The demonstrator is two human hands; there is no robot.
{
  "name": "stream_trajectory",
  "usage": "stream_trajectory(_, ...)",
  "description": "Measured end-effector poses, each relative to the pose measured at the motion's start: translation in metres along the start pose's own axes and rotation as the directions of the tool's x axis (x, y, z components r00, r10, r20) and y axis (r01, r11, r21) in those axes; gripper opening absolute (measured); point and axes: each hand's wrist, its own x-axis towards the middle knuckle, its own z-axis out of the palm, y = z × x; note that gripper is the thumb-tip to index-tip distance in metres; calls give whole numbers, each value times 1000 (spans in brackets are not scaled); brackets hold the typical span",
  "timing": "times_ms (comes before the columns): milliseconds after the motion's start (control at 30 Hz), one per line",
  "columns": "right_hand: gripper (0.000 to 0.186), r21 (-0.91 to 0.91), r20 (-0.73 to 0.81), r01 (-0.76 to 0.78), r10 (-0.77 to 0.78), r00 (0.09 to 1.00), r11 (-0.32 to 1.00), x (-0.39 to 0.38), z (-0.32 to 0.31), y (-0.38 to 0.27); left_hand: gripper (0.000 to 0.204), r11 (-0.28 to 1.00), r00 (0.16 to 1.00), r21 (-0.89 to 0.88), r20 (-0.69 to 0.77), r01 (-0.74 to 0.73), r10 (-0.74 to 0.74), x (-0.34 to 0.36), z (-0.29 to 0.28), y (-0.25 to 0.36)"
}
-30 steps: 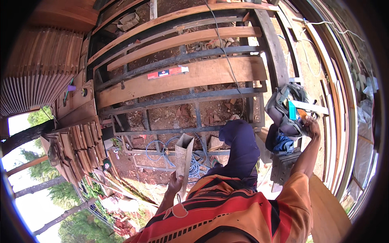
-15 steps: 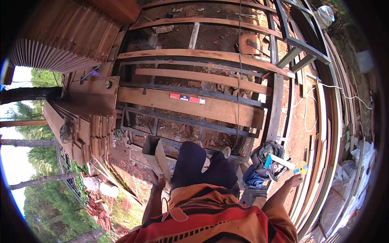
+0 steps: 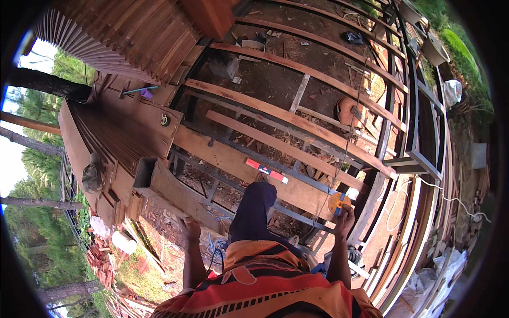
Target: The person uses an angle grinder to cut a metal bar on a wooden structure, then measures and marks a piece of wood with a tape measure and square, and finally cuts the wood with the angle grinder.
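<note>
A long, hollow rectangular tube (image 3: 183, 199), grey-brown with one open end, slants up and left from my left hand (image 3: 190, 228). That hand is closed on its side near the lower end; part of the grip is hidden. Out to the right, my right hand (image 3: 345, 216) pinches a round orange-yellow disc (image 3: 336, 203) with a blue patch. The disc is above the right end of a wide brown board (image 3: 302, 195). On that board lies a red spirit level (image 3: 266, 170) with a pale end, just beyond my raised knee.
Dark metal beams and wooden slats (image 3: 297, 114) form an open frame over bare ground. Board stacks (image 3: 106, 175) stand at left, with a tape measure (image 3: 165, 120) on a panel. A cable (image 3: 356, 114) crosses the slats. Long timbers (image 3: 405, 233) lie at right.
My body has turned and one leg has stepped forward onto the frame. The tube has swung up and left with my left hand. The disc has moved from beside the backpack to above the board.
</note>
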Motion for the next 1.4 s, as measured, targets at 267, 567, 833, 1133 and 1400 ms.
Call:
stream_trajectory(267, 23, -132, 112, -14, 29, 993, 991, 72, 135, -155, 88, 917, 959, -389, -281, -86, -29, 180, 53, 273)
stream_trajectory(567, 23, -136, 154, 377, -356, 922, 916, 198, 232, -315, 99, 515, 880, -814, -425, -270, -210, 352, 108, 444)
stream_trajectory(833, 21, -233, 177, 315, -279, 944, 920, 389, 313, -339, 104, 359, 944, -922, -239, -147, -227, 472, 147, 433)
stream_trajectory(1133, 25, 58, 181, -474, 457, 871, 879, 581, 444, -253, 118, 803, 941, -553, -338, -224, 29, 576, 188, 443)
stream_trajectory(1400, 49, -795, 341, 159, 214, 915, 585, 667, 581, -109, 121, 957, 954, -242, -287, -162, 89, 641, 193, 438)
